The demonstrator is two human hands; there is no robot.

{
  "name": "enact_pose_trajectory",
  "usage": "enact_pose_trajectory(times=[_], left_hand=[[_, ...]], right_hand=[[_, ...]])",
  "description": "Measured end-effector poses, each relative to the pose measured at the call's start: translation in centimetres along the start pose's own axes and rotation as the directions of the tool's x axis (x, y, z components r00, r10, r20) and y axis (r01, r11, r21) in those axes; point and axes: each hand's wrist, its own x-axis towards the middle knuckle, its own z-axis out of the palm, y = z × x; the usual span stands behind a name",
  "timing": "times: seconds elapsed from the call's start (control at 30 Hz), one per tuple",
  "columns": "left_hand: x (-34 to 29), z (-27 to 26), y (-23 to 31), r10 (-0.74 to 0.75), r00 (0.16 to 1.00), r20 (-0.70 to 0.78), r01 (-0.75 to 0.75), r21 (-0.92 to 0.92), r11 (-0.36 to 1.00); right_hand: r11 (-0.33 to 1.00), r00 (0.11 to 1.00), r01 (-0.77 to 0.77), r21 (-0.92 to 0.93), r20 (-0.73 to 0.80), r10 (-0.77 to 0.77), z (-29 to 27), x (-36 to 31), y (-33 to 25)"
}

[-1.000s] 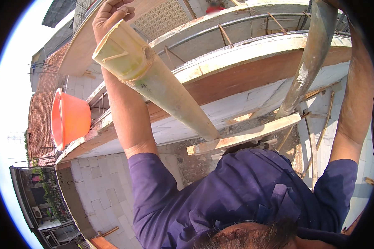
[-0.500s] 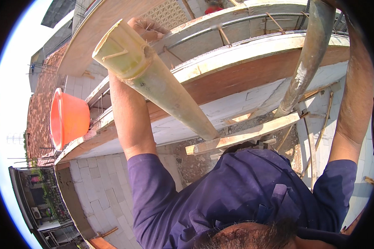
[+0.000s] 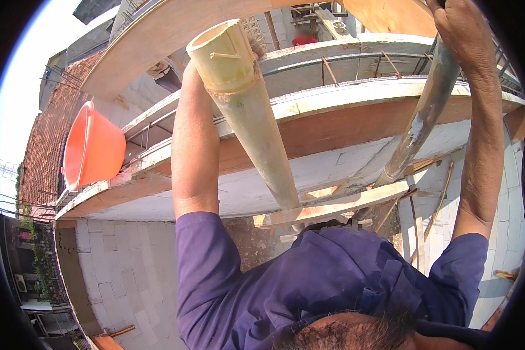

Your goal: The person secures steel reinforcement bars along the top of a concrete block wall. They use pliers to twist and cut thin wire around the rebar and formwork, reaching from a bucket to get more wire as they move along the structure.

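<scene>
A thick pale bamboo pole with a cut, hollow top rises in front of my left arm. My left hand is mostly hidden behind that pole, close to the edge of the wooden formwork; its grip does not show. My right hand is at the top right with its fingers curled, beside the upper end of a darker, weathered bamboo pole. A small dark thing shows at those fingers, cut off by the picture's edge. Steel bars run inside the formwork channel.
An orange bucket is tilted on the formwork's left end. A short wooden plank crosses close to my chest. Curved plywood spans the far side. Below are pale block walls. A person in red is farther off.
My right hand has come into view at the top right. The view has shifted, so the pale pole stands more upright and farther right, now covering most of my left hand.
</scene>
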Motion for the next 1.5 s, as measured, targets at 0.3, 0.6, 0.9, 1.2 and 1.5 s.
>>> enact_pose_trajectory(times=[0.3, 0.6, 0.9, 1.2, 1.5], left_hand=[[-0.7, 1.3, -1.2, 0.077, 0.996, -0.049, -0.086, -0.229, 0.970], [1.8, 0.3, -2.6, -0.013, 0.998, 0.064, 0.017, -0.071, 0.997], [1.7, 2.3, -1.6, 0.165, 0.985, 0.050, -0.166, 0.023, 0.986], [2.0, 2.6, -0.9, 0.153, 0.986, 0.060, -0.158, 0.108, 0.982], [2.0, 2.2, -1.4, 0.036, 0.999, 0.016, -0.035, -0.040, 0.999]], right_hand=[[-0.236, 0.764, -0.637, 0.734, 0.641, -0.070, 6.5, -5.3, -15.3], [-0.478, 0.678, -0.598, 0.644, 0.724, 0.128, 11.8, 2.0, -17.5], [-0.276, 0.764, -0.637, 0.720, 0.636, -0.106, 9.0, 3.2, -17.8], [0.042, 0.820, -0.557, 0.830, 0.541, 0.186, 14.2, -3.0, -16.0], [0.006, 0.474, -0.872, 0.490, 0.847, -0.242, 11.4, -2.9, -19.0]])
